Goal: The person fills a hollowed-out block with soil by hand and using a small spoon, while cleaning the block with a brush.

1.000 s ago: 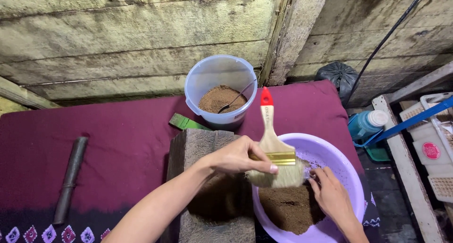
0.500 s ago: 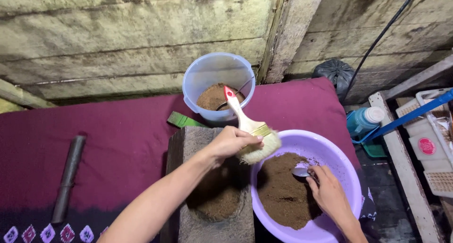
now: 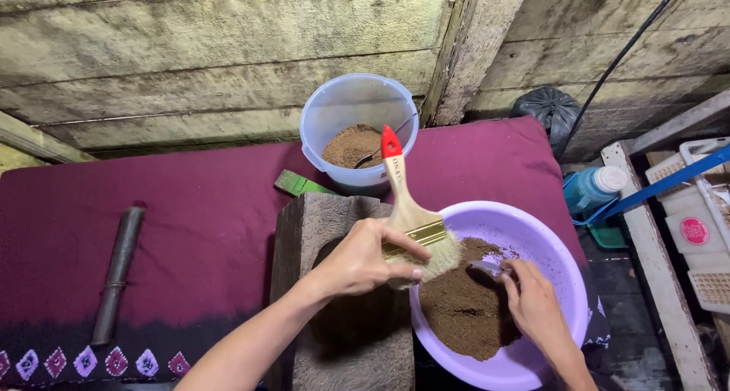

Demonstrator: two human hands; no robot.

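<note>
My left hand [image 3: 361, 260] grips a wide paintbrush [image 3: 408, 212] with a wooden handle and red tip, its bristles at the edge between a dark stone block [image 3: 319, 224] and a purple basin [image 3: 547, 243]. The basin holds brown powder [image 3: 460, 311]. My right hand [image 3: 532, 303] rests inside the basin on the powder, fingers closed around a small metal spoon [image 3: 483, 267].
A translucent bucket [image 3: 357, 106] with brown powder stands behind the block. A dark cylindrical pestle [image 3: 118, 273] lies on the maroon cloth [image 3: 190, 216] at left. A green object [image 3: 298, 184] lies near the bucket. A blue bottle [image 3: 593, 189] and crates stand at right.
The brush swung from upright over the basin toward the bucket, then back down to the basin rim. My right hand stays in the basin, shifted slightly.
</note>
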